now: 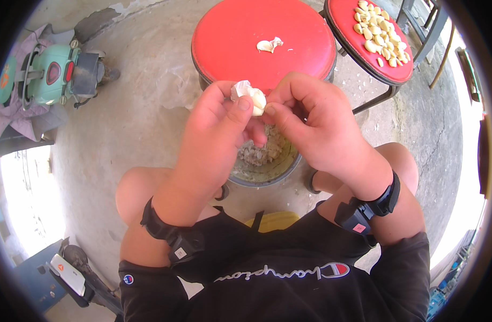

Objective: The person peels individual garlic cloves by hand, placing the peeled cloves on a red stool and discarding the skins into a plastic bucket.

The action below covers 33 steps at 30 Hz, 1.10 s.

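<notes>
Between the thumb and fingers of my left hand is a garlic clove, pale and partly bare, with papery white skin standing up on its left side. My right hand meets it from the right, thumb and index finger pinched together at the clove's edge. Whatever bit of skin lies between those right fingertips is too small to make out clearly. Below both hands sits a round metal bowl with whitish peelings in it, partly hidden by my hands.
A red round stool stands ahead, with a garlic piece and skin on it. On a second red stool at the right lies a pile of peeled cloves. A green machine stands far left. Skin flakes dot the concrete floor.
</notes>
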Tool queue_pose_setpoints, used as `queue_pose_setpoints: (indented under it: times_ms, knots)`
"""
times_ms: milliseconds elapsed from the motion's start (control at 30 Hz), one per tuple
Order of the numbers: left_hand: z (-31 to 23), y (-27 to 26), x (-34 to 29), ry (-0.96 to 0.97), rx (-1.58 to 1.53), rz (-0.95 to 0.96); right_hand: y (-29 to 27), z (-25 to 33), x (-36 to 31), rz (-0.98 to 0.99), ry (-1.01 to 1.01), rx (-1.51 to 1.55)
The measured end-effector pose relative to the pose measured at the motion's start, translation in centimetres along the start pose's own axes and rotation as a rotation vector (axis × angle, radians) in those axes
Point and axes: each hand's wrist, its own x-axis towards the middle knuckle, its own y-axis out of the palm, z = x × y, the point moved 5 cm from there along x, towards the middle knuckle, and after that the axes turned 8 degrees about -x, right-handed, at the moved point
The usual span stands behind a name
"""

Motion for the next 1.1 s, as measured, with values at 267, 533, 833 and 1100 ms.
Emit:
queue_pose_setpoints:
  times_ms: [267,533,833,1100]
  knots:
    - [0.78,0.18,0.06,0.027,0.066,0.043,0.1,0.24,0.04,0.009,0.043,0.006]
    - [0.09,0.43,0.15,-0.006,-0.108,0.061,0.2,0.31,-0.19,0.012,0.019,0.074]
    - [0.59,0.43,0.17,0.02,-0.048,0.071,-0.18,0.37,-0.35,-0.003,0.018,0.015]
    - [0.57,0.87,-0.38,0.0,-0.058,0.055,0.15,0.63,-0.45,0.064,0.044,0.102]
